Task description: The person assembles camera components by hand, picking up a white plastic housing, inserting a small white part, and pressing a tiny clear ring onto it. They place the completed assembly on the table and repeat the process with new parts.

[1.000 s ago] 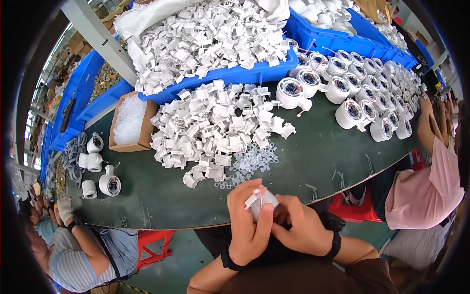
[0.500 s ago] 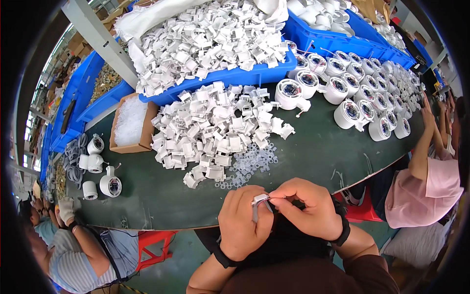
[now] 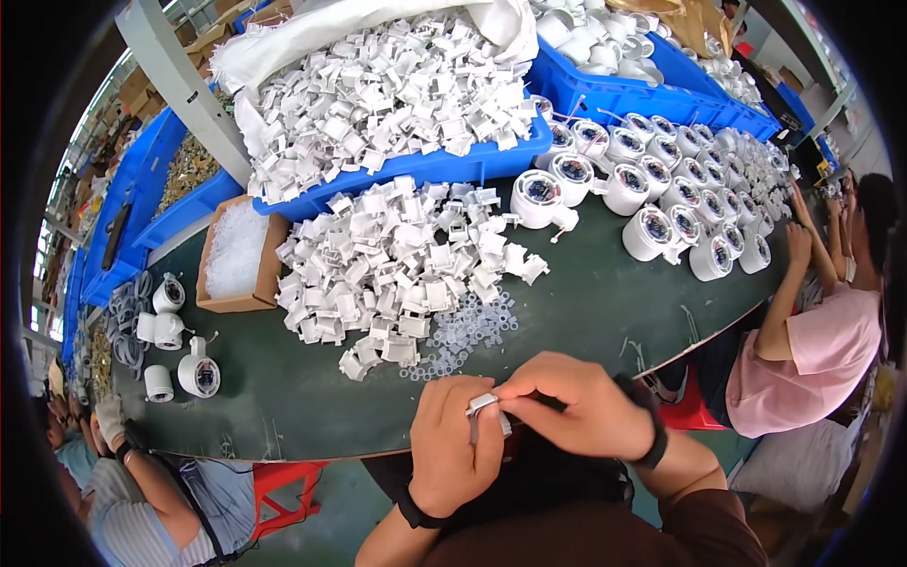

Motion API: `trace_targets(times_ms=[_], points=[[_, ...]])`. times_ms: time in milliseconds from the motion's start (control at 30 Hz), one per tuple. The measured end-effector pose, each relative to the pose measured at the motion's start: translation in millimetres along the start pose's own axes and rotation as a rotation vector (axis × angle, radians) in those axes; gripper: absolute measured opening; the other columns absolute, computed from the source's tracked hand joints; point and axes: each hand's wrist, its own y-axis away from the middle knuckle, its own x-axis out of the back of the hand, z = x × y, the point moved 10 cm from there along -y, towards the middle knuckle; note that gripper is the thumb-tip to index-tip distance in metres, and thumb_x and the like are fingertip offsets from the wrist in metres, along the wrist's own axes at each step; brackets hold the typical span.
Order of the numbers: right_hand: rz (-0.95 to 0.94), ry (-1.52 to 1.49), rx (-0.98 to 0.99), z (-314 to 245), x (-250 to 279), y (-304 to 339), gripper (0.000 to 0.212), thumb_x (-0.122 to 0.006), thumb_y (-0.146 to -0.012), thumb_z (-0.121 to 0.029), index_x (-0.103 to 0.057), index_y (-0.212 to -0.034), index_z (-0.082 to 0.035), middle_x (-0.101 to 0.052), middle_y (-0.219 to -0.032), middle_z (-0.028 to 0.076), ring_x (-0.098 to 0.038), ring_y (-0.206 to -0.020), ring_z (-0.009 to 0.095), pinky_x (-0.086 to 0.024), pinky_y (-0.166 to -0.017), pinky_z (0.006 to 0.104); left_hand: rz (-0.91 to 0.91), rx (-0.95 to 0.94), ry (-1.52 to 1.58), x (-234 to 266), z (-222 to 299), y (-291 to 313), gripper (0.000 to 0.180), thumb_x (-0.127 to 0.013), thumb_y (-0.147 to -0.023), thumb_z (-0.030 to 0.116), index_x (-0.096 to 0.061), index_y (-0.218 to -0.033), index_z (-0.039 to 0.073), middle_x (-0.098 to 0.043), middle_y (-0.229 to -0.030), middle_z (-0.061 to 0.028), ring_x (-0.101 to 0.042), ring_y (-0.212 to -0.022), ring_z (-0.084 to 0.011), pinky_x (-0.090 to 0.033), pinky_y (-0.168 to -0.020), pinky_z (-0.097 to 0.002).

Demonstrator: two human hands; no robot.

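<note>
Closed round a small white plastic bracket (image 3: 482,404), my left hand (image 3: 452,439) holds it just off the table's front edge. My right hand (image 3: 572,404) pinches at the bracket's right end, thumb and forefinger pressed together; whatever lies between those fingertips is hidden. Just beyond my hands, small translucent rings (image 3: 463,335) lie scattered on the dark green table. Behind them rises a heap of loose white plastic brackets (image 3: 378,260) of a similar kind.
A blue bin (image 3: 406,170) overflowing with white parts stands behind the heap. To its left is a cardboard box (image 3: 238,300) of clear pieces. White round housings (image 3: 652,231) crowd the right side; several more sit left. Co-workers sit on both sides, one in a pink shirt (image 3: 803,354).
The whole view has shifted slightly, so the table things appear lower and further left. My right fingers have closed in on the bracket's end, and the bracket has turned a little.
</note>
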Motion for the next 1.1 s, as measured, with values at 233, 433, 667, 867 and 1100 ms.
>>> trace_targets(times_ms=[233, 433, 667, 867, 1100], points=[[0.107, 0.666, 0.134, 43.9, 47.0, -43.8, 0.029, -0.073, -0.089, -0.005, -0.064, -0.117, -0.006, -0.068, -0.105, 0.012, -0.066, -0.085, 0.03, -0.054, -0.076, 0.0382, 0.009, 0.045, 0.06, 0.7, -3.8, -1.3, 0.01, -0.055, -0.094, 0.004, -0.062, -0.096, -0.001, -0.068, -0.1, -0.0169, -0.062, -0.091, -0.0324, -0.05, -0.083, -0.0402], [0.171, 0.546, -0.027, 64.1, 53.1, -45.5, 0.039, -0.07, -0.09, -0.002, -0.058, -0.126, -0.008, -0.063, -0.104, 0.01, -0.061, -0.078, 0.021, -0.051, -0.069, 0.0337, 0.04, 0.032, 0.088, 3.4, -6.3, 2.3, 0.013, -0.052, -0.097, 0.005, -0.063, -0.097, -0.001, -0.067, -0.1, -0.0167, -0.063, -0.09, -0.0294, -0.05, -0.082, -0.0361], [0.047, -0.279, -0.215, 43.1, 17.9, 2.5, 0.026, -0.068, -0.095, 0.004, -0.068, -0.12, -0.001, -0.065, -0.112, 0.008, -0.065, -0.102, 0.013, -0.054, -0.088, 0.0275, -0.133, 0.446, 0.693, -16.9, -36.9, 25.2, 0.021, -0.05, -0.105, 0.01, -0.065, -0.106, -0.004, -0.065, -0.127, -0.0164, -0.061, -0.105, -0.0146, -0.049, -0.089, -0.0301], [0.076, 0.109, 0.035, 11.5, -10.8, 24.3, 0.022, -0.066, -0.097, 0.003, -0.07, -0.118, -0.002, -0.069, -0.112, 0.009, -0.065, -0.105, 0.014, -0.054, -0.086, 0.0275, -0.191, 0.418, 0.692, -26.0, -25.7, 26.1, 0.021, -0.049, -0.104, 0.012, -0.065, -0.104, -0.001, -0.065, -0.116, -0.0126, -0.06, -0.098, -0.0165, -0.048, -0.085, -0.0297], [-0.093, -0.076, -0.122, 16.9, -17.8, 23.8, 0.035, -0.071, -0.091, 0.005, -0.066, -0.125, -0.002, -0.066, -0.122, 0.012, -0.069, -0.104, 0.022, -0.057, -0.086, 0.0316, -0.237, 0.142, 0.369, -4.1, -11.5, 17.5, 0.012, -0.054, -0.097, 0.009, -0.064, -0.1, 0.002, -0.065, -0.102, -0.0116, -0.062, -0.089, -0.0217, -0.049, -0.079, -0.0327]])
